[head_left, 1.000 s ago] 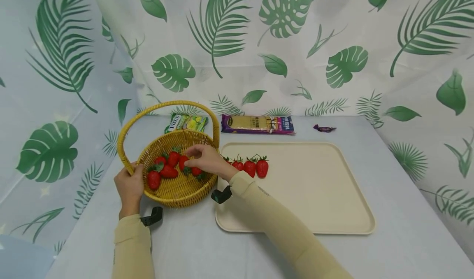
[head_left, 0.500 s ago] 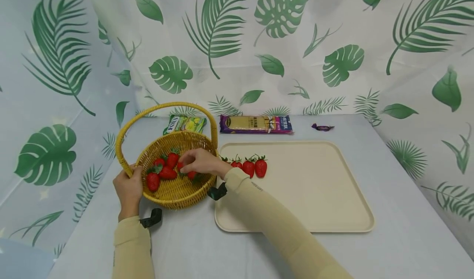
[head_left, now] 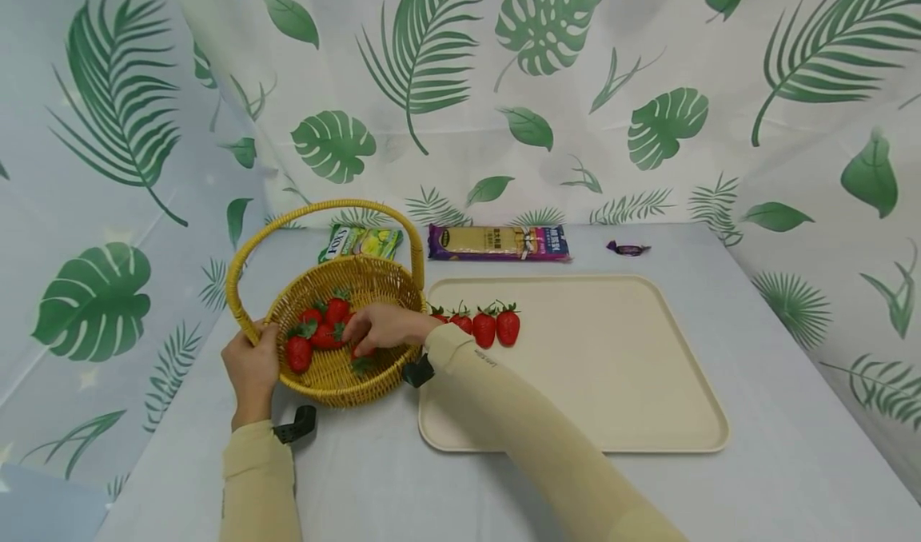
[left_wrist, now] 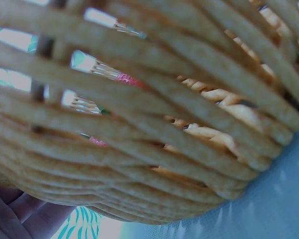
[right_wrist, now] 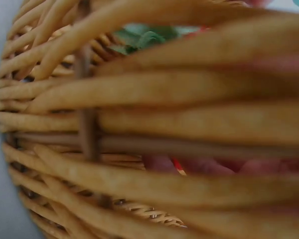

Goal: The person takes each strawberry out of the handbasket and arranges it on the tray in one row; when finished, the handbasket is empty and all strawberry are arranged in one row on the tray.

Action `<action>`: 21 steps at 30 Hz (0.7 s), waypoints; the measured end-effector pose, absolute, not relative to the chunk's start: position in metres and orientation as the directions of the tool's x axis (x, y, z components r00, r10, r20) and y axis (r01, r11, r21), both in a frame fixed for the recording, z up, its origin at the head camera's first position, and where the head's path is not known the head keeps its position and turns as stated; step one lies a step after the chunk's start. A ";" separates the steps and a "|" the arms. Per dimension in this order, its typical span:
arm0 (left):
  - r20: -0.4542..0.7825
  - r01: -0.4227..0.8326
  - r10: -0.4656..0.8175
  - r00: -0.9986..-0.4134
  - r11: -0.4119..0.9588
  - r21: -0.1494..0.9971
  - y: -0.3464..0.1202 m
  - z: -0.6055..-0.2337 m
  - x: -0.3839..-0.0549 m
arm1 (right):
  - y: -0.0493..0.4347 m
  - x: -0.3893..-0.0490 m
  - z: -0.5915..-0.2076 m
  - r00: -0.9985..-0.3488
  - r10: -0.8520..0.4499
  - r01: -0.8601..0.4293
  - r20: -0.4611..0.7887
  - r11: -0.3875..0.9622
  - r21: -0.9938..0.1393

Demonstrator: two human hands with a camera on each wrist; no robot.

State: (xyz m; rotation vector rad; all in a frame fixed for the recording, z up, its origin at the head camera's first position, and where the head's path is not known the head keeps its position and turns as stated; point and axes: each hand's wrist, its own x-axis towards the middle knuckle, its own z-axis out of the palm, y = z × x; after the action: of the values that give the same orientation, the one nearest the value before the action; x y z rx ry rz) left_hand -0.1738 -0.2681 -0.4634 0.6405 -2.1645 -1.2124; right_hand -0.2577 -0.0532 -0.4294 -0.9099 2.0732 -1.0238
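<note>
A yellow wicker basket with a tall arched handle stands at the left, tilted toward the person. My left hand grips its left side where the handle meets the rim; in the left wrist view some fingers show under the woven wall. Several red strawberries with green leaves lie inside. My right hand reaches over the right rim, its curled fingers pinching a strawberry low in the basket. Through the weave, the right wrist view shows green leaves and parts of the hand; the grasp is mostly hidden there.
A beige tray lies right of the basket, with a row of strawberries at its upper left. Behind stand a green snack bag, a long purple-and-gold packet and a small purple wrapped candy. Leaf-printed cloth surrounds the table.
The right hand has gone deeper into the basket, and the strawberry at its fingers has shifted left and nearer the person. The left hand keeps its grip.
</note>
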 end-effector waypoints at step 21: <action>0.258 -0.113 -0.638 -0.726 0.481 0.870 -0.266 -0.462 -0.173 | -0.054 -0.257 -0.434 -0.389 -0.860 -0.362 -0.331 0.473 -0.803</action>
State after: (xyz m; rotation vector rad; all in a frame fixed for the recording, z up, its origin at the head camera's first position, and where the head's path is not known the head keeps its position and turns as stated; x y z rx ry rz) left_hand -0.1733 -0.2664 -0.4622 0.6184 -2.1629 -1.2116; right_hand -0.2570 -0.0537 -0.4340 -1.0140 1.9570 -0.8273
